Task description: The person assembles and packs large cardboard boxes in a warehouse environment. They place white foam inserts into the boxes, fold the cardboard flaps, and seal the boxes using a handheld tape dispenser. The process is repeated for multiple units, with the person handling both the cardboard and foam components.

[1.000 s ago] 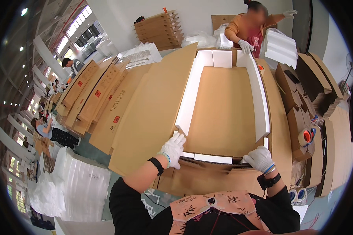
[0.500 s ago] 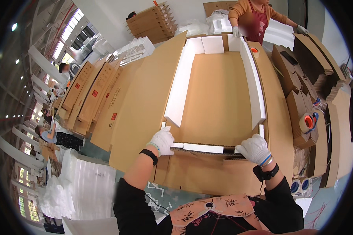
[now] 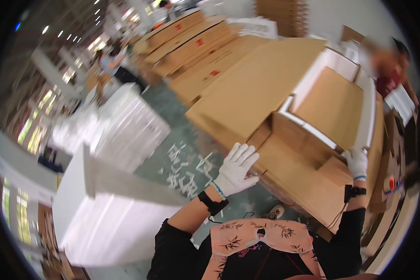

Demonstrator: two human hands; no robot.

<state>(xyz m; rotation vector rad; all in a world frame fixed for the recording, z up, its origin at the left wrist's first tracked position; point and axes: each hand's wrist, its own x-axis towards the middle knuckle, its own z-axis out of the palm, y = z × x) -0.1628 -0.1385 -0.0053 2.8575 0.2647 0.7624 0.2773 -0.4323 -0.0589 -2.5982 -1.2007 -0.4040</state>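
A large open cardboard box (image 3: 333, 105) lies ahead on the right, its inner walls lined with white foam strips (image 3: 308, 126). My left hand (image 3: 236, 169), in a white knit glove, is raised off the near left side of the box. Its fingers are spread and it holds nothing. At the near right corner, my gloved right hand (image 3: 357, 163) is closed over the box edge by the foam, its fingertips partly blurred. A wide cardboard flap (image 3: 256, 84) spreads out to the left, and a lower near flap (image 3: 308, 179) hangs toward me.
Stacks of wrapped white foam (image 3: 121, 130) stand on the left, with a big white foam block (image 3: 112, 224) closer. White scraps (image 3: 184, 175) litter the green floor. Beyond are flat cartons (image 3: 196, 46). A person in a red apron (image 3: 389, 84) stands at far right; others are farther back.
My view has swung left, shifting the box to the right of the picture. My left hand has let go of the box's near left corner and opened; my right hand stays at the near right corner.
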